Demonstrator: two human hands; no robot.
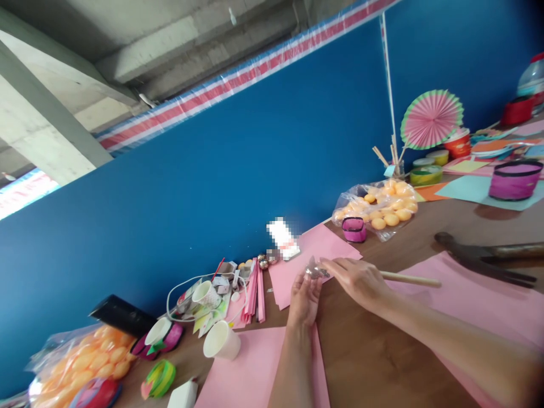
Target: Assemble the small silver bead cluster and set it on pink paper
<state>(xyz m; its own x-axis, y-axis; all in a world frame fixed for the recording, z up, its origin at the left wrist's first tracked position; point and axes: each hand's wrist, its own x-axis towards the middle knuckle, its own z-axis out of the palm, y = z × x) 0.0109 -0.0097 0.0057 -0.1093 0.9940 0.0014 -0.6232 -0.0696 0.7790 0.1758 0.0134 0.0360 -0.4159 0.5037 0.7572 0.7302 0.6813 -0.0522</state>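
My left hand is raised over the table, its fingers closed round a small shiny silver-brown object. Reaching in from the right, my right hand has its fingertips at the same object. A pale wooden stick sticks out to the right from behind my right hand; whether that hand grips it is hidden. Pink paper lies behind both hands, and another pink sheet is under my left forearm.
A hammer lies at the right. Bags of orange balls stand at both sides. A white cup, a cable and pink strips are on the left. Behind the brown table rises a blue partition.
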